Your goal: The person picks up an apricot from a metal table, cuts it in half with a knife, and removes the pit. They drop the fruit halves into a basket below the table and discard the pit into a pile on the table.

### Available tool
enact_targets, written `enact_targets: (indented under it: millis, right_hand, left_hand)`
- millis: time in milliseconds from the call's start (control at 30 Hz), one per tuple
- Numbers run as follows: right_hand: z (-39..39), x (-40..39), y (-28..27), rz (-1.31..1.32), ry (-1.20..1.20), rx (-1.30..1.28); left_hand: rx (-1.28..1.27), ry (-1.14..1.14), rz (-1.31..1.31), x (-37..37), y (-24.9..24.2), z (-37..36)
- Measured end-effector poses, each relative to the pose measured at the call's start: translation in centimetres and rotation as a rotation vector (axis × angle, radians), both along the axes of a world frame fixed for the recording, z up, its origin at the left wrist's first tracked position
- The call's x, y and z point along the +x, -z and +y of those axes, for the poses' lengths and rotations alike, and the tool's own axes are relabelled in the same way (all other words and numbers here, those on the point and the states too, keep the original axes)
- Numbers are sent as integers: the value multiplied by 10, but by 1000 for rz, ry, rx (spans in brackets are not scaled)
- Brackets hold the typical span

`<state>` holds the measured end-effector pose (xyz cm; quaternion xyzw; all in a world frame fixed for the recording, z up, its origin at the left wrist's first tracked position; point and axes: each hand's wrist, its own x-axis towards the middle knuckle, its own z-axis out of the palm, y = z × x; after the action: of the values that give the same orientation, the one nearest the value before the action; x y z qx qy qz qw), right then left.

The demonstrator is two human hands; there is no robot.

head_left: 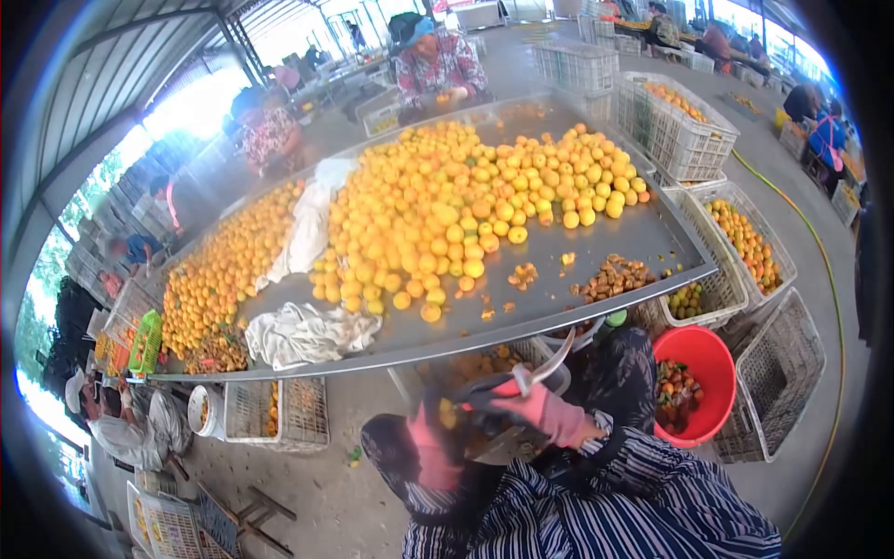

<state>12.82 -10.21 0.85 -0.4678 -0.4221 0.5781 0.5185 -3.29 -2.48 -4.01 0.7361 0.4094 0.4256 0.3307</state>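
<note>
My left hand (438, 452), in a pink and dark glove and blurred by motion, is closed round a small yellow-orange fruit (449, 415) above my lap. Close beside it, my right hand (549, 416), gloved alike, grips a curved knife-like tool (548, 365); its pale curved end points up towards the table edge. The right fingers are partly hidden behind the tool and glove. Below the hands, a crate (410, 380) with cut fruit stands partly under the table. Round yellow-orange fruits (428, 224) lie heaped on the metal table (400, 340) in front of me.
Brown scraps (615, 279) and white cloths (307, 335) lie on the table. A red bucket (694, 349) with scraps stands at my right, beside an upright plastic crate (782, 359). More crates hold fruit (745, 247). A person (438, 70) sits across the table; others are at the left. A hose (833, 298) crosses the floor.
</note>
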Motion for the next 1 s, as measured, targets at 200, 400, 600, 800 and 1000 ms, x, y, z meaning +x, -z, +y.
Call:
enact_targets:
  millis: [200,400,600,800,1000]
  right_hand:
    - [-2,-17,2,-693,37,539]
    - [-14,4,17,-226,20,-87]
    - [-17,10,9,-177,35,129]
    - [-20,4,-22,-255,175,112]
    - [-20,13,-1,252,89,60]
  left_hand:
    - [-245,35,-6,0,-14,-1]
    - [30,201,102,-9,-38,-9]
    - [-1307,478,-672,-7,-30,6]
    - [-358,393,-220,-1,-33,-6]
    - [-883,369,-544,-6,-8,4]
